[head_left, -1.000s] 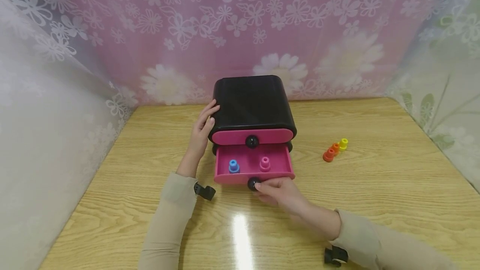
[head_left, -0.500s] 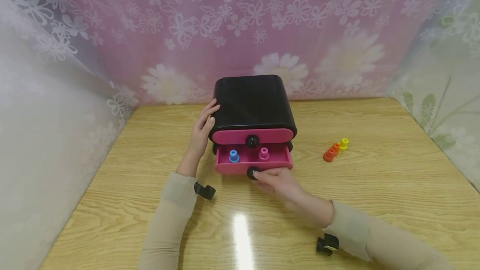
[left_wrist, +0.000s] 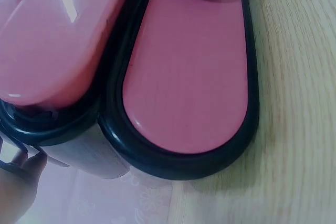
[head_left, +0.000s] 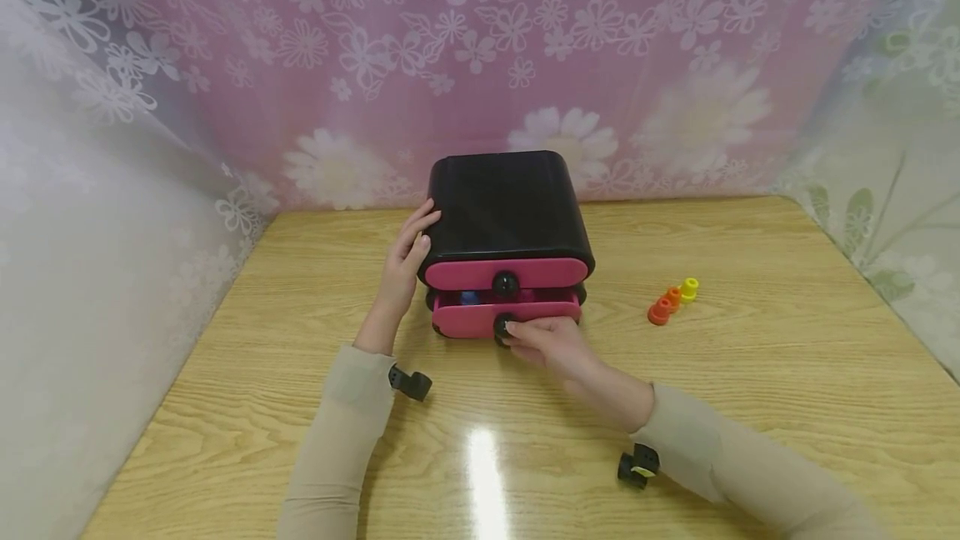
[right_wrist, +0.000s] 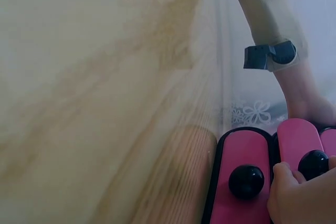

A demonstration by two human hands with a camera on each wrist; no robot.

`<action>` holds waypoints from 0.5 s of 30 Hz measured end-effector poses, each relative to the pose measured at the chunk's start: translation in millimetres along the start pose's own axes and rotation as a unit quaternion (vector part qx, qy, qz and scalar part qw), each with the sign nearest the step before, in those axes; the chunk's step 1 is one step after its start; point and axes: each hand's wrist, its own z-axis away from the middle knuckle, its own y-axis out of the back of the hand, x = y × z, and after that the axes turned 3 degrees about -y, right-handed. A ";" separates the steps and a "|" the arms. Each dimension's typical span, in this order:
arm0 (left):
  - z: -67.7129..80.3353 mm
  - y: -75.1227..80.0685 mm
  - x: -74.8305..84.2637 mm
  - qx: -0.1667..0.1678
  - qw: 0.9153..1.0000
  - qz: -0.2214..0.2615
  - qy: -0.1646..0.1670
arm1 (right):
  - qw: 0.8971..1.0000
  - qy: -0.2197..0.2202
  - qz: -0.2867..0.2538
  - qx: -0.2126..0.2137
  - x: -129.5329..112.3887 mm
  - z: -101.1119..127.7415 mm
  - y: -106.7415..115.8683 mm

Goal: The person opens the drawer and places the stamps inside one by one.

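The right hand point(head_left: 551, 342) pinched the lower drawer's black knob point(head_left: 501, 327), the drawer point(head_left: 480, 319) nearly closed. The left hand point(head_left: 405, 261) lay flat, fingers straight, against the black chest point(head_left: 502, 202); 3 pegs point(head_left: 671, 300) sat well right.

Two drawers point(head_left: 504, 272), three pegs point(head_left: 672, 299)

The small black plastic drawer chest point(head_left: 504, 202) looks smooth and glossy, as do its pink plastic drawer fronts point(head_left: 502, 273). The pale wooden table point(head_left: 750, 373) has visible grain under a shiny varnish. The pink flowered backdrop point(head_left: 480, 48) looks like thin matt cloth.
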 end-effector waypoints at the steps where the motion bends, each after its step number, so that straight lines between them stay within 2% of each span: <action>1: 0.0 0.1 -0.1 -0.001 1.000 0.001 0.000 | 1.000 0.001 0.004 0.001 -0.6 -1.7 0.1; 15: 0.7 1.0 -0.1 -0.012 1.000 0.018 -0.011 | 1.000 0.026 0.004 0.000 -3.8 -11.8 0.4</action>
